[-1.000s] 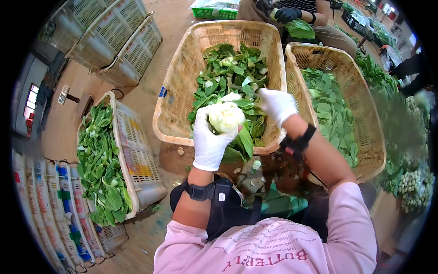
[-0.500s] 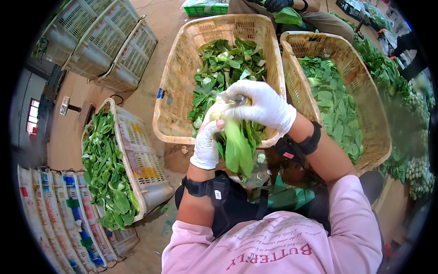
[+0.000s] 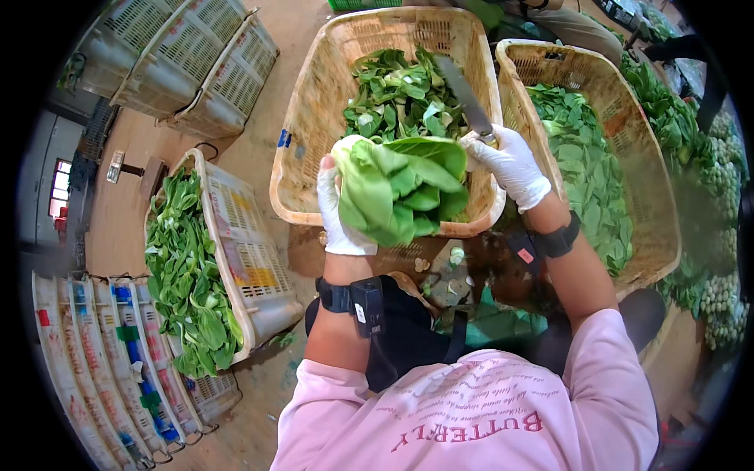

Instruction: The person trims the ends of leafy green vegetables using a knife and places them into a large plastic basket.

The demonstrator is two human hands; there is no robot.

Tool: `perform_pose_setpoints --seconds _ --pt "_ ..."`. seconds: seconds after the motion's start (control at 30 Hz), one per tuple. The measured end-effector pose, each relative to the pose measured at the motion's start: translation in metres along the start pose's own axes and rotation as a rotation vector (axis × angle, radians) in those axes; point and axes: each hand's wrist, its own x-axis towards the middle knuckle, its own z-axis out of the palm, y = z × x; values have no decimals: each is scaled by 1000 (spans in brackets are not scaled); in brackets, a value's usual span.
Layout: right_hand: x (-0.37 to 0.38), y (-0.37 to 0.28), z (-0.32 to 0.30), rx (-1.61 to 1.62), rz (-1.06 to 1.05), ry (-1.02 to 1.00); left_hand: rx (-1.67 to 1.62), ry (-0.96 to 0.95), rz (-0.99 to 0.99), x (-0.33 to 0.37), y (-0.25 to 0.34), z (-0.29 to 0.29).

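Observation:
My left hand (image 3: 339, 213), in a white glove, grips a head of green leafy vegetable (image 3: 400, 187) and holds it leaves-up over the near rim of a woven basket (image 3: 314, 118). To the right of the vegetable, my right hand (image 3: 512, 166), also gloved in white, holds a knife (image 3: 465, 96) whose blade points away over the basket. Cut green leaves (image 3: 397, 94) fill that basket. Both wrists wear black bands.
A second woven basket (image 3: 620, 102) of green leaves stands to the right. A white plastic crate (image 3: 243, 259) with leafy greens sits at my left, with stacked crates (image 3: 181, 55) behind it. Vegetable scraps (image 3: 448, 271) lie on the floor by my knees. More greens pile at the far right.
The vegetable has been turned so its leaves face up. My right hand has left the vegetable and now holds the knife raised over the basket.

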Motion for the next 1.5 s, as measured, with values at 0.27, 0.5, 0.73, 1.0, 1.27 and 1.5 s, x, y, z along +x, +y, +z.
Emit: perform_pose_setpoints --seconds 0.27,0.5,0.73,1.0,1.27,1.5 --pt "-32 -22 -6 282 125 148 -51 79 -50 12 -17 -7" --pt "-59 -12 1 340 -111 156 174 243 -5 25 -38 2" --pt "-73 -3 -55 570 34 593 236 -98 245 11 -67 57" --pt "-117 -33 -90 438 -228 440 381 -280 220 12 -86 73" --pt "-108 -17 -92 374 -130 327 380 -161 167 19 -116 75" --pt "-116 19 -126 -263 -94 283 243 -25 238 30 -95 79"
